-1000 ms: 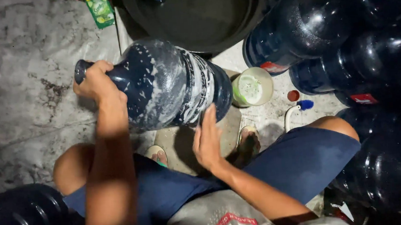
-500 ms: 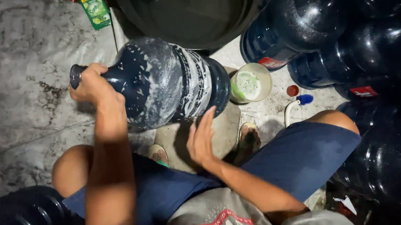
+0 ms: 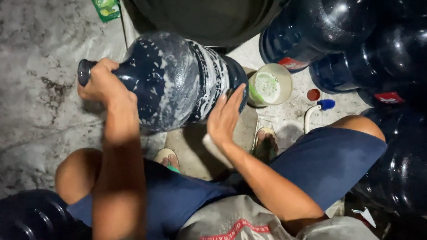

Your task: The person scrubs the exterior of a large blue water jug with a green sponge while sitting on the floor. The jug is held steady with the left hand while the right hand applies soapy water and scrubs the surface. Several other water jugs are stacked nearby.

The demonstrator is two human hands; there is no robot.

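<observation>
Your left hand point(image 3: 101, 83) grips the neck of the sudsy dark-blue plastic water jug point(image 3: 174, 80); your right hand point(image 3: 225, 115) presses open-palmed against the jug's base.

A stained concrete floor point(image 3: 19, 97) carries dark blue water jugs point(image 3: 326, 19), a small bucket point(image 3: 269, 85) and a red cap point(image 3: 313, 94)

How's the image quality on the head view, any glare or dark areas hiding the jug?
Head view: dim overall, sharp at centre; white highlights glare on the stacked dark blue plastic jugs; the sudsy blue water jug between left hand and right hand is readable; corners fall into shadow.
</observation>
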